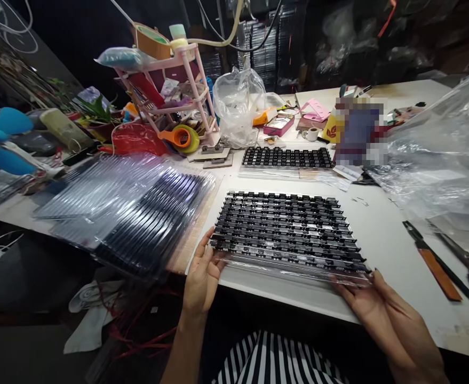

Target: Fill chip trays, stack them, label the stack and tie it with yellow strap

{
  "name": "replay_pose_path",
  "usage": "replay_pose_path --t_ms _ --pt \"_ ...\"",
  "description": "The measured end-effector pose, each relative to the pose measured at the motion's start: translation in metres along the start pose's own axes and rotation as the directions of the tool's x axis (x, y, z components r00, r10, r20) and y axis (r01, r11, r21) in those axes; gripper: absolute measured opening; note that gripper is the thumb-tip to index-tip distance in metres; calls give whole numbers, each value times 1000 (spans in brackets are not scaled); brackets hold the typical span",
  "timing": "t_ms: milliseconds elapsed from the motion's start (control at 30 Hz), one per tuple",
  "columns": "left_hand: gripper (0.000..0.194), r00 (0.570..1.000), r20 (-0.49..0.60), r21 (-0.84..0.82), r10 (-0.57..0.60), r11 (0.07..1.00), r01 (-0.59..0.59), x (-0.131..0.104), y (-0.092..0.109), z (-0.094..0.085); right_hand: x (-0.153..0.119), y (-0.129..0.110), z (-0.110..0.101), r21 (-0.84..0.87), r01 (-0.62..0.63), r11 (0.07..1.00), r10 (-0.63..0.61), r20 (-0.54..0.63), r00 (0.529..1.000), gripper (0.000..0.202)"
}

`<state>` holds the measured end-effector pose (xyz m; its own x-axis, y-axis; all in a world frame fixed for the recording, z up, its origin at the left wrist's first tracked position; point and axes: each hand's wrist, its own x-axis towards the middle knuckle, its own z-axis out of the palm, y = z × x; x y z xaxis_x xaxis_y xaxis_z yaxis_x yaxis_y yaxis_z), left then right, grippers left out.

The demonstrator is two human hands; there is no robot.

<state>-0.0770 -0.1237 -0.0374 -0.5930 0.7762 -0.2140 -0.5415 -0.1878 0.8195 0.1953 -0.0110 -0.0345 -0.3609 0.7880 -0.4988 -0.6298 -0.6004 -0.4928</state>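
Observation:
A clear plastic tray (274, 260) filled with rows of small black parts (286, 226) is held level at the front edge of the white table. My left hand (203, 274) grips its near left corner, the thumb on the rim and the fingers partly under it. At the near right corner, my right hand (384, 309) pinches the rim, with some fingers hidden below. Behind it lies a second tray of black parts (286, 158). To the left, a stack of clear plastic trays (138, 213) rests near the edge.
A craft knife with an orange handle (438, 272) and scissors (468, 261) lie at right, beside large plastic sheeting (438, 154). A pink shelf rack (202, 98) stands behind, near a clear plastic bag (238, 104). A blue fan (8, 138) is at far left.

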Motion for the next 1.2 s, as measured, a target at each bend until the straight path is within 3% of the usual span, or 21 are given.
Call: replay_pose_path --t_ms 200,733,933,1200 --pt "52 998 -57 -145 6 989 -14 2 2 -1 1 1 -5 -5 21 1000 -21 28 999 26" --pt "50 996 -79 -138 -31 990 20 8 3 -4 1 2 -3 15 27 1000 -28 120 992 27" --pt "44 989 -144 -134 -43 991 24 8 5 0 -2 -4 -8 -98 52 994 -34 183 983 28" --pt "41 949 -257 -232 -181 965 121 14 10 4 0 -20 -9 -264 89 960 1 323 946 26"
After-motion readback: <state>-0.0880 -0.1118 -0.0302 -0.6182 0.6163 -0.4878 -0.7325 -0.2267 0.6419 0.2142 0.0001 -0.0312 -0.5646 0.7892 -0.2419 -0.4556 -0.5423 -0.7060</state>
